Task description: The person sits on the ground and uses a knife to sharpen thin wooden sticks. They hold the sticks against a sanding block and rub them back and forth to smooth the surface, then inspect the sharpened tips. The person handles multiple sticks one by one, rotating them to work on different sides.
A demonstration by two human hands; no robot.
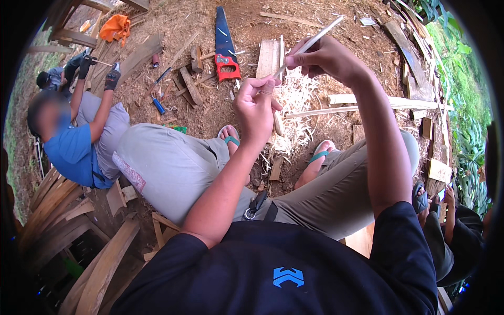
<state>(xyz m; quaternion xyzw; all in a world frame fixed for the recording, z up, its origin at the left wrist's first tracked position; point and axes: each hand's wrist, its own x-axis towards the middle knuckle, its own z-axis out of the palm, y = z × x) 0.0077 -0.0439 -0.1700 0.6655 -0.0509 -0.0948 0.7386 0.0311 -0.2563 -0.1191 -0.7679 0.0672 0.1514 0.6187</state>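
Observation:
A thin, pale wooden stick [321, 34] slants between my two hands, its far end pointing up and to the right. My right hand [329, 60] pinches it partway along, thumb and fingers closed. At its lower end, my left hand [255, 107] has thumb and forefinger pressed together on the tip. Just below the left hand's fingers shows a rounded wooden piece [278, 124]; whether the hand touches it cannot be made out. Behind the hands a flat board [268, 59] lies among pale shavings [302, 105].
A handsaw [227, 47] with a red handle lies ahead, left of the board. Near it are wood offcuts [190, 85] and a blue-handled tool [158, 105]. Long strips [391, 102] lie right. A person in blue [79, 147] works at left; another sits [462, 236] lower right.

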